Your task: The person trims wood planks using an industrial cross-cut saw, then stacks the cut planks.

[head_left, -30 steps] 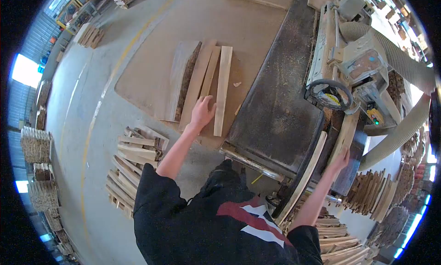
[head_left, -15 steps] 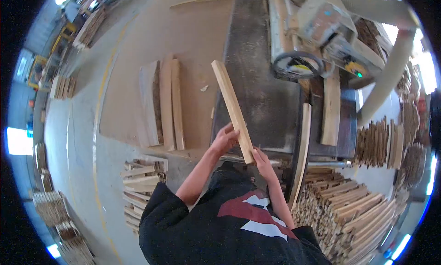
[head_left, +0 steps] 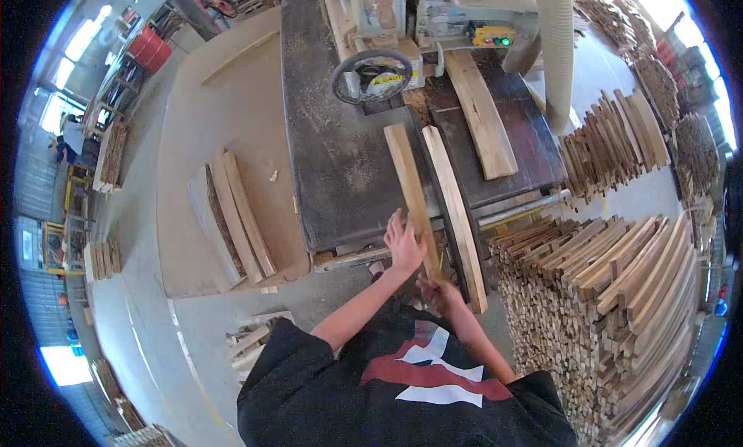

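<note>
Plank [head_left: 410, 185] now flat on the dark machine table [head_left: 333, 153], no longer raised in the air as half a second ago. Lies lengthwise, far end toward the handwheel [head_left: 371, 74], just beside a second plank [head_left: 455, 215] set along the guide. Left hand [head_left: 404, 244] pressed on the near part, fingers spread over the wood and curled at its edge. Right hand [head_left: 439, 291] at the near end, fingers closed around it, grip partly hidden. Judged from this: plank carried across from the side board [head_left: 232, 137], where three pieces [head_left: 232, 215] remain, and now lined up with the machine, so feeding looks like the step in hand. Stacks of cut strips [head_left: 619, 292] off to the right.
</note>
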The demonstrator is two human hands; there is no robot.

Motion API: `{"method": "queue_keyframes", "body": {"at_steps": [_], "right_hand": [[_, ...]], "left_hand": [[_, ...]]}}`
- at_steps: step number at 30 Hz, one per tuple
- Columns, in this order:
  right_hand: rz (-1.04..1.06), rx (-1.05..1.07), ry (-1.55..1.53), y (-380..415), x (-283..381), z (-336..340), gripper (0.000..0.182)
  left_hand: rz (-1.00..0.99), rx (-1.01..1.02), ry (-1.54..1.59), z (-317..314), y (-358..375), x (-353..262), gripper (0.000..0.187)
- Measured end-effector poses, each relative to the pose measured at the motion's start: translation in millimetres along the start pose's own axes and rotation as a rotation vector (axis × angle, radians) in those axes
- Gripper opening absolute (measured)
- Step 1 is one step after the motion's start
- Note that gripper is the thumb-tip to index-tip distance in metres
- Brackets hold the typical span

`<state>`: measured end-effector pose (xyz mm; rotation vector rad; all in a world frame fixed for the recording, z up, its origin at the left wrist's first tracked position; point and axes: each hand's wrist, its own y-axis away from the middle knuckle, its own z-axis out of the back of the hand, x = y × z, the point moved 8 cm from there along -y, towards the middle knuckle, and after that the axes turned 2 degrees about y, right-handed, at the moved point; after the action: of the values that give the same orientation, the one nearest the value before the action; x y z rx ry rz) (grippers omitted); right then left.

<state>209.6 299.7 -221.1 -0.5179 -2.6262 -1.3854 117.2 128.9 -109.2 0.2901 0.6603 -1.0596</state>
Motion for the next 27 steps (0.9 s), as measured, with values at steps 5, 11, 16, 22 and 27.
{"method": "queue_keyframes", "body": {"at_steps": [5, 11, 16, 22, 27], "right_hand": [[0.141, -0.058, -0.323, 7, 36, -30, 0.044], [0.177, -0.306, 0.235, -50, 86, -52, 0.053], [0.269, -0.494, 0.513, -88, 138, -93, 0.062], [0.431, -0.538, 0.443, -144, 196, -149, 0.049], [0.402, -0.439, 0.333, -172, 223, -185, 0.048]], "left_hand": [[-0.007, -0.081, 0.020, -57, -36, -13, 0.068], [0.087, -0.179, -0.104, -56, -111, -4, 0.064], [0.106, -0.137, -0.063, -57, -190, 8, 0.072], [0.091, -0.222, 0.010, -53, -280, 31, 0.064], [-0.049, -0.154, 0.260, -21, -300, 72, 0.052]]}}
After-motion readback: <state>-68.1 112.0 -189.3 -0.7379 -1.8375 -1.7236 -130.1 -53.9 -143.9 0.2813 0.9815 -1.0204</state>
